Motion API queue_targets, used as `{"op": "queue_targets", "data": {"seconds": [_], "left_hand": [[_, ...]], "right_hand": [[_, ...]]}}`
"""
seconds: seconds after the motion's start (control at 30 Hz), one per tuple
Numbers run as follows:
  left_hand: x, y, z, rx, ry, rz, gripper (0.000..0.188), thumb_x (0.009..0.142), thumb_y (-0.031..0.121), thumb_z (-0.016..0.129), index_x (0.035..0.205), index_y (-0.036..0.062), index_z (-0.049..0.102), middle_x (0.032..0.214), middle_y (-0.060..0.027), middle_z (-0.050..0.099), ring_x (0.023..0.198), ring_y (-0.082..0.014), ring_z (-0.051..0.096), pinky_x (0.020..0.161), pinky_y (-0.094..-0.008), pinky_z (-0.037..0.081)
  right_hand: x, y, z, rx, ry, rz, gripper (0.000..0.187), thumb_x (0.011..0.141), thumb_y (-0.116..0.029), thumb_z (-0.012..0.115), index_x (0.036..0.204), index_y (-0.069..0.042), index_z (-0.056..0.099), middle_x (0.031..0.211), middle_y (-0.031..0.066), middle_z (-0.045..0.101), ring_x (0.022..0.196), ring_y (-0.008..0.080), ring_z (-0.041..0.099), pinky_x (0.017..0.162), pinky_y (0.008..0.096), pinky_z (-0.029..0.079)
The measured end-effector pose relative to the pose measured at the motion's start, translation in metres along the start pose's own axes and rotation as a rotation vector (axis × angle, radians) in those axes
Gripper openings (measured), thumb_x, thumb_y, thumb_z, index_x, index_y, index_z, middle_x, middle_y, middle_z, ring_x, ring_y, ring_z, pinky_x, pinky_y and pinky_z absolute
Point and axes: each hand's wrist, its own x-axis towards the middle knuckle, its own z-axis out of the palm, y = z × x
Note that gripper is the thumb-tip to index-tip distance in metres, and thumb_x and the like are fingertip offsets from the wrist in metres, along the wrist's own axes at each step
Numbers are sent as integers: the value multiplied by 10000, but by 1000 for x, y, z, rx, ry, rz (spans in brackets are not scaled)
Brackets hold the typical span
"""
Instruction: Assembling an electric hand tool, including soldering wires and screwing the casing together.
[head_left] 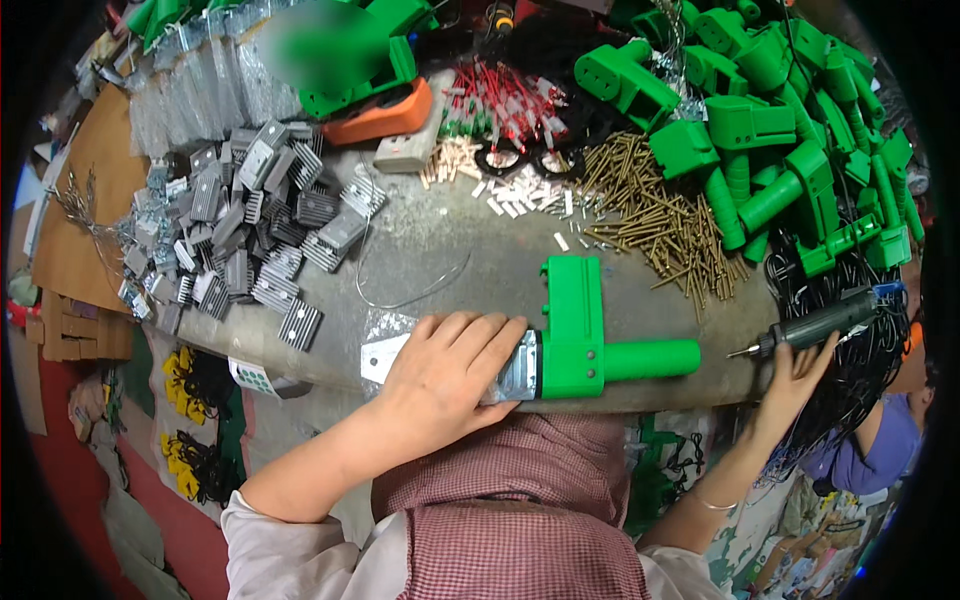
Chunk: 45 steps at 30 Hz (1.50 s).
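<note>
Across the near edge of the worktable lies a green-handled tool [575, 345] with a flat metal plate [378, 360] at its left end, partly covered by clear plastic. My left hand [450, 365] presses down on that plate, fingers wrapped over it and thumb along the near side. Its palm hides the middle of the plate. At the right, my right hand [803, 368] grips a dark electric screwdriver [815, 322] from below. The screwdriver's bit points left, apart from the green handle's end.
Grey finned metal blocks [240, 215] are heaped at the left. Brass-coloured rods [665, 220], white tubes [520, 195] and red-wired parts [505, 100] lie at the back. Green housings [790, 130] pile up at the right, above black cables [800, 440]. An orange-and-white object [385, 115] stands beyond.
</note>
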Motion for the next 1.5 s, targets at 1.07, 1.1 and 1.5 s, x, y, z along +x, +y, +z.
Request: {"op": "queue_targets", "data": {"seconds": [1.07,1.1,1.5], "left_hand": [[-3,-44,-21,-129,28,-26,689,782,448,730,1311,48,543,1138,-94,583,1017,-280,555,879,-404,410],[-3,-45,-21,-178,37,-29,662,788,424,737,1303,51,554,1145,-96,586,1027,-283,555,888,-413,413],[10,-39,-36,-1190,530,-559,207,931,92,635,1080,-34,706,889,-62,674,792,-103,601,716,-231,472]], "right_hand": [[24,-125,354,-624,-851,-551,228,754,-248,702,734,-22,680,722,183,677,740,371,676,696,455,538],[28,-123,348,-591,-827,-556,236,749,-247,707,742,-16,660,684,169,653,671,349,653,667,421,528],[-54,-190,238,55,-1527,-377,166,822,-135,748,872,-16,642,696,57,643,610,110,629,580,253,509]]}}
